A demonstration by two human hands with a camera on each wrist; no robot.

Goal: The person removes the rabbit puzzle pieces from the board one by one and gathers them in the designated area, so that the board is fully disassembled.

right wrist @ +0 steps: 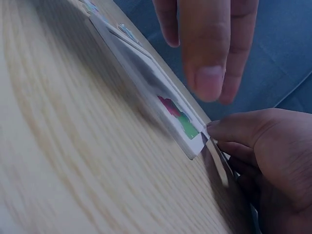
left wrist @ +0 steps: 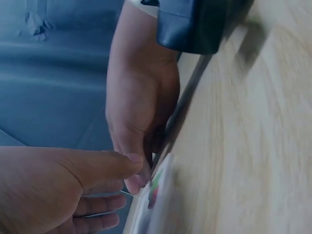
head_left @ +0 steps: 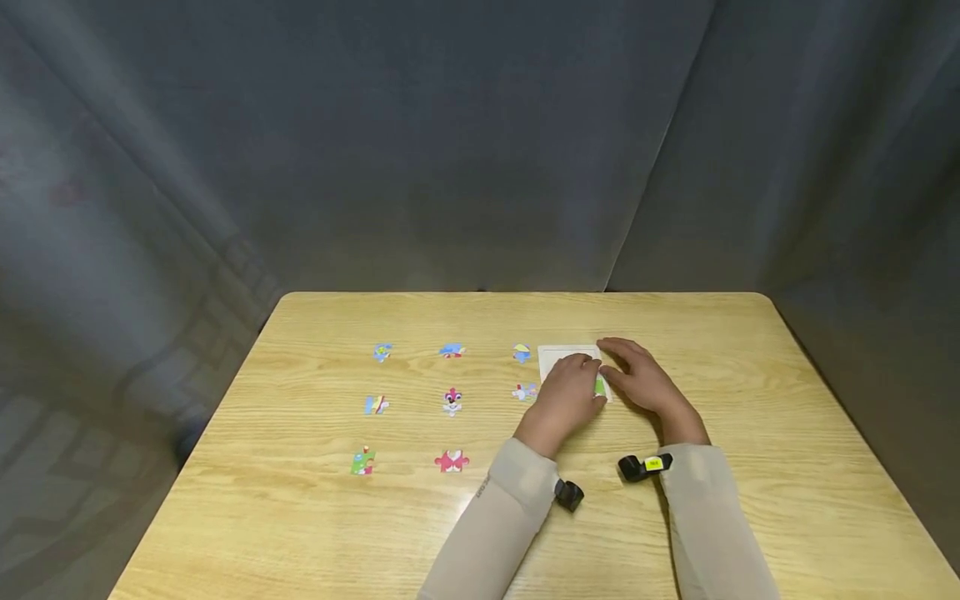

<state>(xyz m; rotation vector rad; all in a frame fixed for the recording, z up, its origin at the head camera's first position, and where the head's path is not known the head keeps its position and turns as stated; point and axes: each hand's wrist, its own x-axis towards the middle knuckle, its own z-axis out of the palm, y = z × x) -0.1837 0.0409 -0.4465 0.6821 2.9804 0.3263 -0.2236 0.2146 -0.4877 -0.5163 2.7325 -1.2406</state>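
A white puzzle tray [head_left: 551,357] lies flat on the table. My left hand [head_left: 570,396] covers much of it from above. In the right wrist view the left hand's fingertips [right wrist: 209,83] hang over the tray, apart from its surface and holding nothing. My right hand [head_left: 648,387] rests along the tray's right edge, thumb and forefinger spread. Its thumb [right wrist: 234,130] touches the rim at a corner, while the other fingers are bent and partly hidden. Inside the tray's near right corner lies a green and red puzzle piece [right wrist: 185,124].
Several loose puzzle pieces lie spaced out to the tray's left, among them a red one [head_left: 452,461], a green one [head_left: 363,462] and one with a face [head_left: 452,402]. Nearest the tray is a pale blue piece [head_left: 524,391]. Dark curtains [head_left: 450,167] stand behind the wooden table [head_left: 300,533].
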